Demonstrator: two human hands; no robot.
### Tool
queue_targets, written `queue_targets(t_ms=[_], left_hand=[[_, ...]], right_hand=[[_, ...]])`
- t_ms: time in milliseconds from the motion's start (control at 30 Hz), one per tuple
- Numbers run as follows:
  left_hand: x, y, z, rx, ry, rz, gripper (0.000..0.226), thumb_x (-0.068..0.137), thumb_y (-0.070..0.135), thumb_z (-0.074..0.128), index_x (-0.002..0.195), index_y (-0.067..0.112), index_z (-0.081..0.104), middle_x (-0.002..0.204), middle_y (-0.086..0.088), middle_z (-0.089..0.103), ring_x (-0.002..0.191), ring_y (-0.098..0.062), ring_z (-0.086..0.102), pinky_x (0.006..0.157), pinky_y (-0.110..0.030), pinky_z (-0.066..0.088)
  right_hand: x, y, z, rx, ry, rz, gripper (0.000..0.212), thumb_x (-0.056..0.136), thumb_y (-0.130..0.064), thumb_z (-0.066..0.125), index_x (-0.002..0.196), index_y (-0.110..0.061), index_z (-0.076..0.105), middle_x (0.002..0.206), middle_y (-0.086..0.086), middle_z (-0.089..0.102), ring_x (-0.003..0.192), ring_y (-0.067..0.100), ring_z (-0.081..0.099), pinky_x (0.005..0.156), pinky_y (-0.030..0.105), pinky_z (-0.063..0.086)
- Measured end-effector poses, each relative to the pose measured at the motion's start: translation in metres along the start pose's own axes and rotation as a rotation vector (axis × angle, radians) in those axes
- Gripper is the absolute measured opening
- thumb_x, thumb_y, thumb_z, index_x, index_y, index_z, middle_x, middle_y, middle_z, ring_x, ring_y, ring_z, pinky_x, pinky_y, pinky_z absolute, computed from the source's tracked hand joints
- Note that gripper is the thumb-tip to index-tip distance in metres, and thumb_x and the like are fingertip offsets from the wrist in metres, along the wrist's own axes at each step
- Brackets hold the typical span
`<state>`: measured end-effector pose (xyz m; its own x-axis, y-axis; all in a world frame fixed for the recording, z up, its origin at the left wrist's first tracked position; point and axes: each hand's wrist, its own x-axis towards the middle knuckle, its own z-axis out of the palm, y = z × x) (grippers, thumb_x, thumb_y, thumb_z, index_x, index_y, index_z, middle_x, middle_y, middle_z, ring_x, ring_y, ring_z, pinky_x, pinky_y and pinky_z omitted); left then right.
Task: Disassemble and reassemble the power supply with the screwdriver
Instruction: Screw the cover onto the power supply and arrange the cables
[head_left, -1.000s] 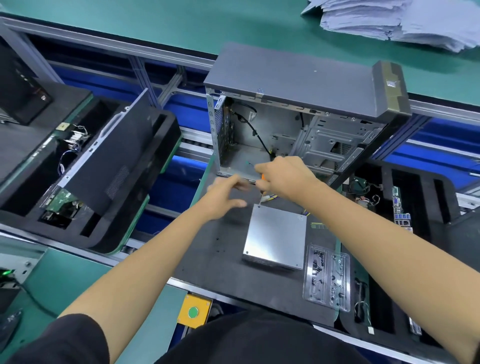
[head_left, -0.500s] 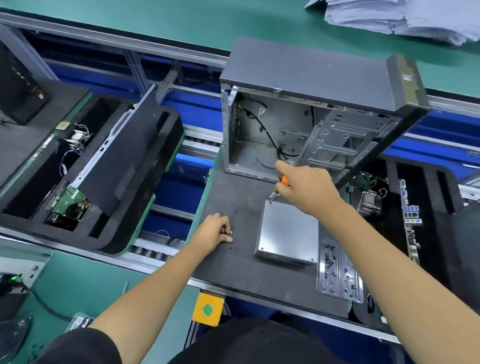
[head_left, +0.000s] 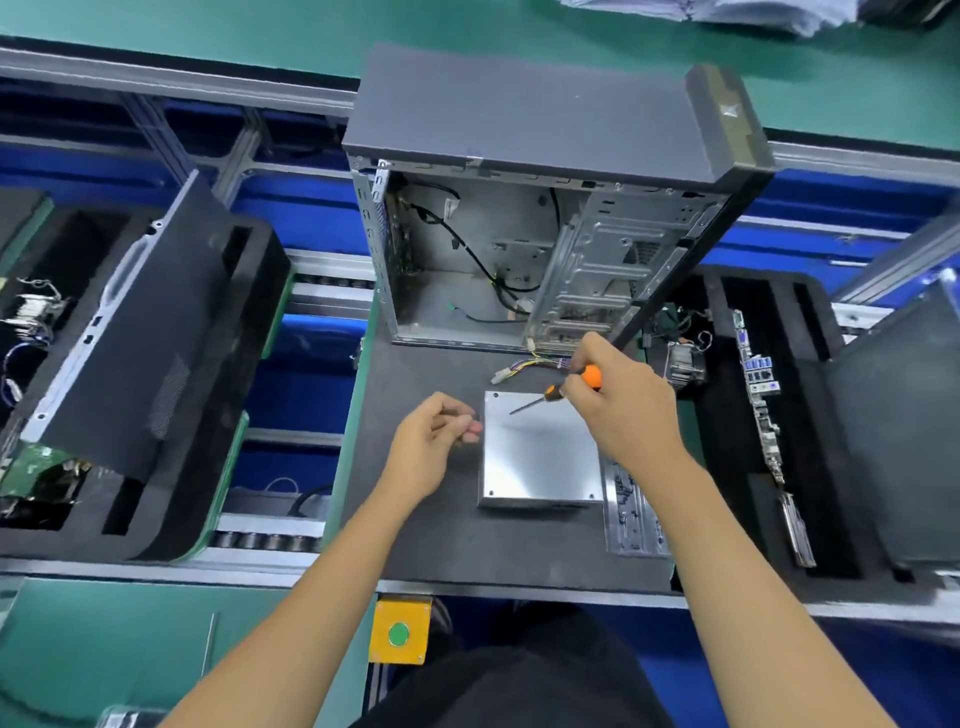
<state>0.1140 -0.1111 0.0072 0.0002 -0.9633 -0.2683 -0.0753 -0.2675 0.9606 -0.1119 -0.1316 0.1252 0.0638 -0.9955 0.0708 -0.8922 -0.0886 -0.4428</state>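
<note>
The silver power supply (head_left: 540, 462) lies flat on the dark mat (head_left: 441, 545), its bundle of coloured wires (head_left: 524, 366) trailing toward the open computer case (head_left: 519, 234) behind it. My right hand (head_left: 623, 410) grips the orange-handled screwdriver (head_left: 566, 384); the tip hovers over the power supply's far left corner. My left hand (head_left: 431, 441) hangs just left of the power supply with fingertips and thumb pinched together, apparently on a small screw that is too small to see clearly.
Black foam trays with circuit boards and panels stand at the left (head_left: 156, 389) and right (head_left: 769, 415). A clear plastic part (head_left: 631, 514) lies right of the power supply. A yellow box with a green button (head_left: 399, 631) hangs below the mat's front edge.
My left hand dropped to the mat, pinched at a screw, then rose toward the power supply. My right hand drew the screwdriver back from the case to above the power supply.
</note>
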Motion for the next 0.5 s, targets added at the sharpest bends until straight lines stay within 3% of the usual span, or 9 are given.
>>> queue_targets(t_ms=[100, 200, 333, 500], left_hand=[[0.012, 0.014, 0.031, -0.086, -0.050, -0.037, 0.012, 0.100, -0.001, 0.057, 0.091, 0.005, 0.063, 0.077, -0.008, 0.072, 0.068, -0.011, 0.068, 0.070, -0.025, 0.057], [0.021, 0.022, 0.051, -0.043, -0.074, -0.023, 0.011, 0.098, 0.002, 0.062, 0.089, 0.009, 0.064, 0.078, -0.007, 0.073, 0.071, -0.010, 0.069, 0.067, -0.018, 0.054], [0.027, 0.024, 0.070, -0.037, -0.153, -0.017, 0.010, 0.094, 0.003, 0.069, 0.090, 0.010, 0.063, 0.088, -0.012, 0.077, 0.084, -0.023, 0.075, 0.074, -0.023, 0.057], [0.032, 0.022, 0.089, -0.014, -0.168, 0.009, 0.010, 0.096, 0.000, 0.064, 0.099, 0.009, 0.062, 0.088, -0.009, 0.078, 0.083, -0.020, 0.075, 0.075, -0.022, 0.056]], right_hand=[[-0.002, 0.011, -0.008, 0.084, 0.034, 0.035, 0.011, 0.080, -0.037, 0.045, 0.084, -0.028, 0.042, 0.058, -0.002, 0.051, 0.060, 0.019, 0.050, 0.053, 0.029, 0.033], [0.000, 0.025, -0.020, 0.134, 0.032, 0.040, 0.010, 0.080, -0.037, 0.047, 0.085, -0.028, 0.043, 0.061, -0.003, 0.055, 0.060, 0.015, 0.052, 0.054, 0.031, 0.035], [0.011, 0.045, -0.034, 0.205, 0.011, 0.034, 0.011, 0.079, -0.038, 0.045, 0.085, -0.028, 0.045, 0.067, -0.006, 0.059, 0.063, 0.013, 0.052, 0.057, 0.031, 0.041], [0.025, 0.069, -0.042, 0.247, -0.040, 0.005, 0.012, 0.084, -0.031, 0.055, 0.083, -0.029, 0.043, 0.072, -0.016, 0.060, 0.066, 0.011, 0.051, 0.055, 0.031, 0.031]])
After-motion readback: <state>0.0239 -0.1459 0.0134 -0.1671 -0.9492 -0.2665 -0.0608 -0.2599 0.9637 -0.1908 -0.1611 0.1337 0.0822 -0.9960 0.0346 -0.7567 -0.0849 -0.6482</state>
